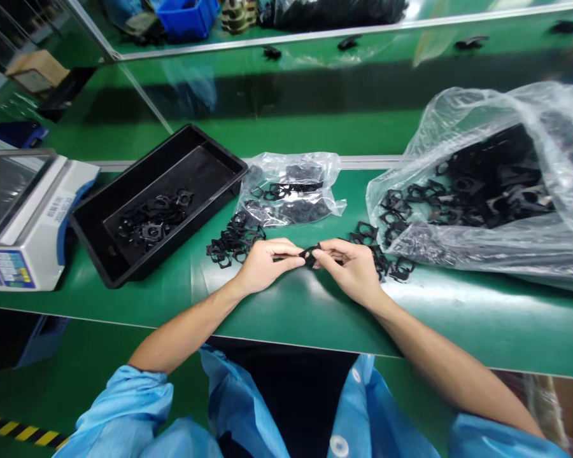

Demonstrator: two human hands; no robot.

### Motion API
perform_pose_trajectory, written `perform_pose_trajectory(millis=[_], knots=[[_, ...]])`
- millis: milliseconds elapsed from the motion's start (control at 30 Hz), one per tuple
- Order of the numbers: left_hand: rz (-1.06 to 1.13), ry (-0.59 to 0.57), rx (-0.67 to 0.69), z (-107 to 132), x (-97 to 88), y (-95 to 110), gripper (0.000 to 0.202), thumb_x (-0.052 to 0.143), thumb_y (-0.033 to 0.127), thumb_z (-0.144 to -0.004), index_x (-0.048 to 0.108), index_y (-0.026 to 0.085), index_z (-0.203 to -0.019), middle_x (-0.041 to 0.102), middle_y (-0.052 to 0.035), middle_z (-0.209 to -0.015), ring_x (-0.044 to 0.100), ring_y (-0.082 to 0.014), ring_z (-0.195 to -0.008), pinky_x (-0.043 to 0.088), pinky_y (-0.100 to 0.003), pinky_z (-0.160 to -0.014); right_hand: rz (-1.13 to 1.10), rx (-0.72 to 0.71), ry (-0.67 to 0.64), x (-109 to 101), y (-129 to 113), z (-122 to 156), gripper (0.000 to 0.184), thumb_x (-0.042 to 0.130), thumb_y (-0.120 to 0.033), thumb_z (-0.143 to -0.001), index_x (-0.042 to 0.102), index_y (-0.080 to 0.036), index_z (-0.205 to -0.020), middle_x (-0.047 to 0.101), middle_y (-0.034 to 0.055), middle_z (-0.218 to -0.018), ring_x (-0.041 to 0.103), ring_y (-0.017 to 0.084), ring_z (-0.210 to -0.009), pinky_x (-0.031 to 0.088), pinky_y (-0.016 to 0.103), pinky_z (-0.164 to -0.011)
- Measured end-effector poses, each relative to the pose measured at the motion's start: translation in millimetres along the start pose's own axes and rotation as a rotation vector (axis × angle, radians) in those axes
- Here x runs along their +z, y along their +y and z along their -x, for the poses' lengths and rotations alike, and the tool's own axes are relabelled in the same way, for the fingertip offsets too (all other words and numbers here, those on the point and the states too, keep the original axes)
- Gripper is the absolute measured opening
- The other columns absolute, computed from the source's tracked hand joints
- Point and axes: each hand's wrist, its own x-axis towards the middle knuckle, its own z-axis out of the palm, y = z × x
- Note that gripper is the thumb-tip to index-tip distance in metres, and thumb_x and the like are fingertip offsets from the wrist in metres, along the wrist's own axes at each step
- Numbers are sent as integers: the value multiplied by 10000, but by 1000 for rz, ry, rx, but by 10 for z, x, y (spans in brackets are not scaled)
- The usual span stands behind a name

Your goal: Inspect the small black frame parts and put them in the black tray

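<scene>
blue sleeves (138, 407), two hands, one black part

- sleeves: light blue, seen at the lower edge, with both forearms stretched over the green bench (315, 318).
- left hand (262, 264): closed in a narrow pinch, thumb and fingertips set on the left end of the black part (309, 256).
- right hand (351, 267): closed likewise on the right end; the part is held between the two hands, just above the bench, in front of the body.
- loose parts (233, 238): a small heap is laid just beyond the left hand; more are scattered beside the right.
- small bag (289, 187): clear and part filled, behind the heap.
- large bag (482, 184): clear, well filled, to the right.
- black tray (124, 267): to the left, a few parts inside.
- scale (23, 210): at the far left.
- handling note (judged): the part is thin and is best gripped by its edges, low over the bench, with even pressure from both sides so that nothing is bent or dropped into the heap.
</scene>
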Motion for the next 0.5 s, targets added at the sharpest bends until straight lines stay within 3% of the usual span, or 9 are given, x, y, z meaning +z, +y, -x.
perform_pose_trajectory(millis=[133, 300, 400, 500], knots=[[141, -6, -96, -19, 9, -10, 304, 893, 412, -667, 799, 163, -813, 761, -56, -816, 712, -168, -751, 592, -296, -762, -71, 48, -27, -1, -61, -3, 383, 790, -572, -755, 708, -199, -729, 701, 20, -621, 670, 173, -548, 590, 311, -597], [399, -114, -275, -54, 0, -5, 413, 942, 446, -586, 744, 132, -766, 731, -41, -759, 699, -145, -698, 597, -295, -752, -230, 130, -112, -5, -130, -12, 417, 839, -574, -696, 697, -181, -687, 690, 14, -586, 633, 142, -512, 588, 300, -585], [418, -123, -286, -53, 5, -11, 417, 939, 437, -602, 728, 128, -786, 721, -39, -768, 701, -143, -699, 600, -308, -767, -245, 135, -111, -8, -141, -9, 426, 840, -579, -692, 697, -178, -688, 689, 13, -586, 630, 138, -509, 585, 296, -578], [366, -38, -250, -38, 33, -24, 426, 931, 446, -612, 730, 128, -812, 735, -44, -788, 714, -157, -688, 609, -334, -765, -221, 102, -75, -6, -133, 5, 428, 824, -589, -708, 686, -185, -703, 681, 10, -584, 638, 146, -517, 590, 304, -586]])
